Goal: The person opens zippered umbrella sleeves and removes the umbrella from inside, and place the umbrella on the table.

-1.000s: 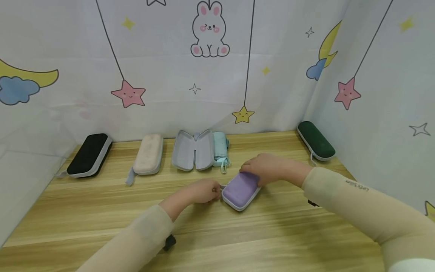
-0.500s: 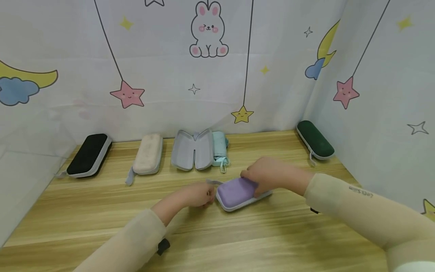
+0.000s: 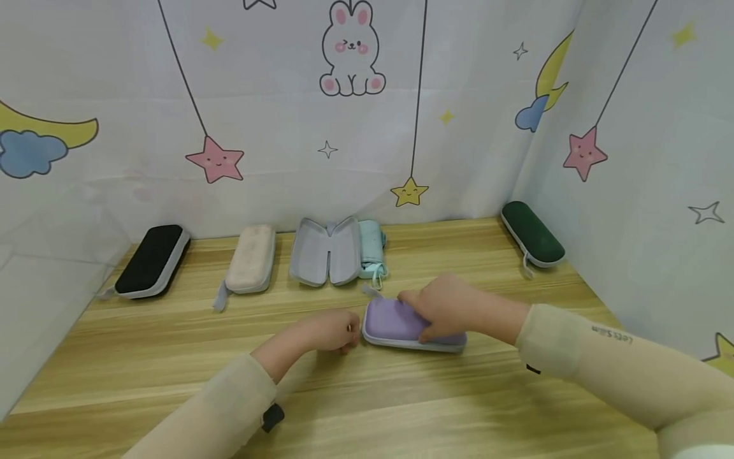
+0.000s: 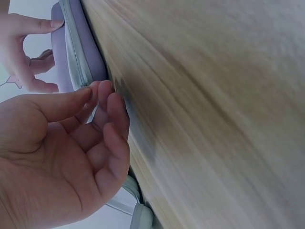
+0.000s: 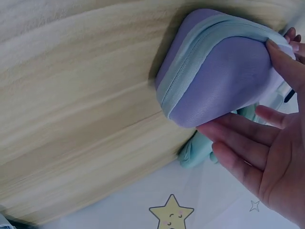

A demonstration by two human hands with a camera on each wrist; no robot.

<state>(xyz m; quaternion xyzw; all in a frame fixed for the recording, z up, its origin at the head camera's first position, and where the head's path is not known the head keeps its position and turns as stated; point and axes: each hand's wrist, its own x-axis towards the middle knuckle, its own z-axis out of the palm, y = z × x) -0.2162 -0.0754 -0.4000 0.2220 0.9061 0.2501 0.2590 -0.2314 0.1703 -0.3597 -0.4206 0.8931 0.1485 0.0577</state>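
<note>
1. The purple, rounded, fabric-covered case (image 3: pixel 392 319) now lies nearly crosswise on the light wood-grain table (image 3: pixel 367 408), turned from its slant of 1 second ago; its grey fabric strap (image 3: pixel 371 291) points towards the back.
2. The right hand (image 3: pixel 450 306) grips it, thumb on the near side, fingers reaching over the top, opened to about the case's width.
3. The left hand (image 3: pixel 332 330) is at the left end, thumb and fingertips nearly together; whether they pinch anything, I cannot tell.
4. The turn seems to bring the pale zip band (image 3: pixel 395 344) round for the left hand's work.
</note>
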